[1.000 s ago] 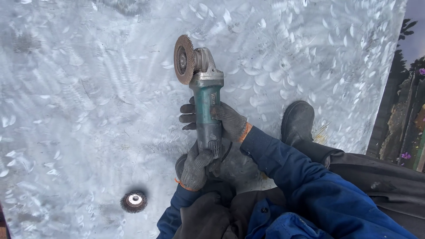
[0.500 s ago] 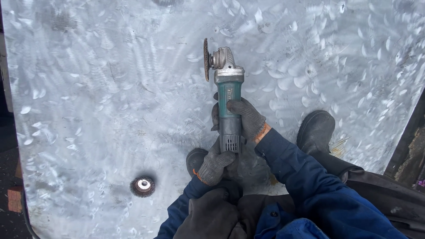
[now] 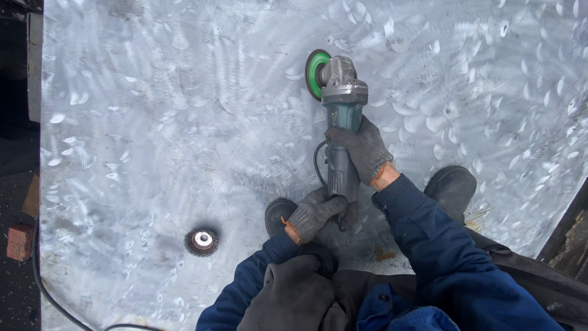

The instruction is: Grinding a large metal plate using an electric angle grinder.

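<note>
A teal and grey angle grinder (image 3: 340, 116) is held over a large scuffed metal sheet (image 3: 153, 122). Its disc (image 3: 316, 73), showing a green face, points to the upper left and stands on edge. My right hand (image 3: 362, 150), in a grey knit glove, wraps around the grinder's body. My left hand (image 3: 313, 213), also gloved, grips the rear end of the handle where the cord comes out. Both arms wear blue sleeves.
A round wire-brush wheel (image 3: 201, 241) lies loose on the sheet to the lower left. My two dark boots (image 3: 450, 187) stand on the sheet near the grinder. A black cable (image 3: 52, 294) runs along the left edge, beside a red brick (image 3: 19, 242).
The grinder has been rolled in my hands, so the disc's green face shows where its brown face showed before. The view has shifted, with the sheet's left edge now visible.
</note>
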